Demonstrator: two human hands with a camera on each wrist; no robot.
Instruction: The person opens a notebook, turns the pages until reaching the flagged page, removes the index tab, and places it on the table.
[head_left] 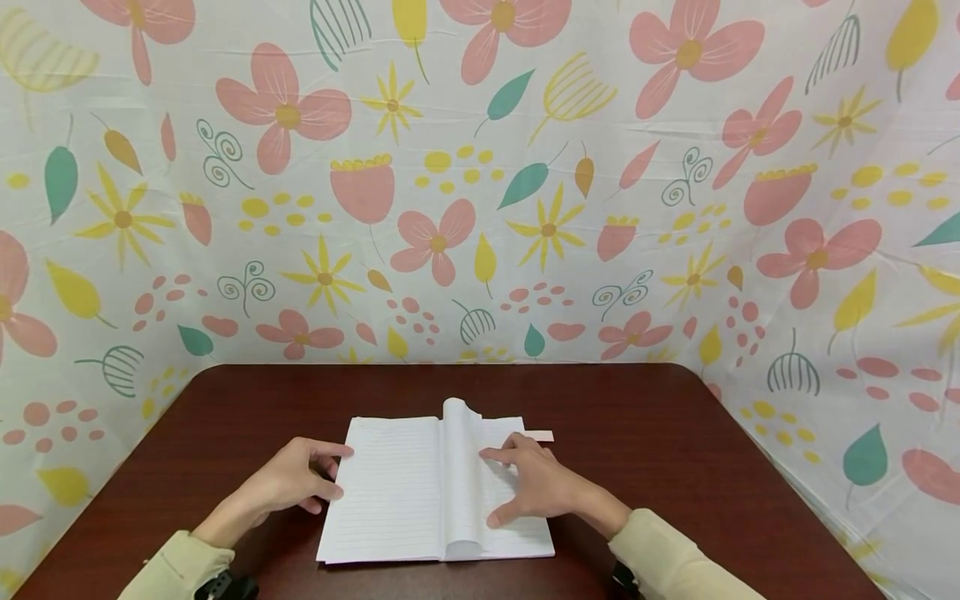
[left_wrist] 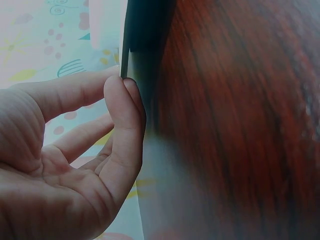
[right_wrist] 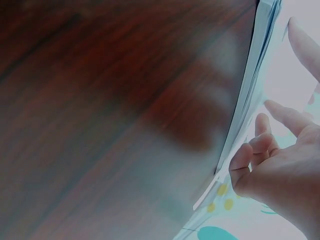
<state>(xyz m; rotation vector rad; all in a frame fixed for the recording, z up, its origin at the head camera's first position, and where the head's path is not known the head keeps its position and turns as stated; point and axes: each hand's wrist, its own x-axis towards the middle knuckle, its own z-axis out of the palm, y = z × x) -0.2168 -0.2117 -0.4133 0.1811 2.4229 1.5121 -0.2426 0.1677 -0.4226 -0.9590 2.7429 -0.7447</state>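
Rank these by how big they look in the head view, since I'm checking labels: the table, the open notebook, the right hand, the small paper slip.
1. Table
2. Notebook
3. Right hand, which rests on the right page
4. Paper slip, by far the smallest, beside the notebook's far right corner

Matt paper notebook [head_left: 390,487], glossy wood table [head_left: 660,433]

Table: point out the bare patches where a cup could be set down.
The table is bare right of the notebook, behind it up to the backdrop, and at far left. The middle is crowded: left hand, right hand, paper slip.
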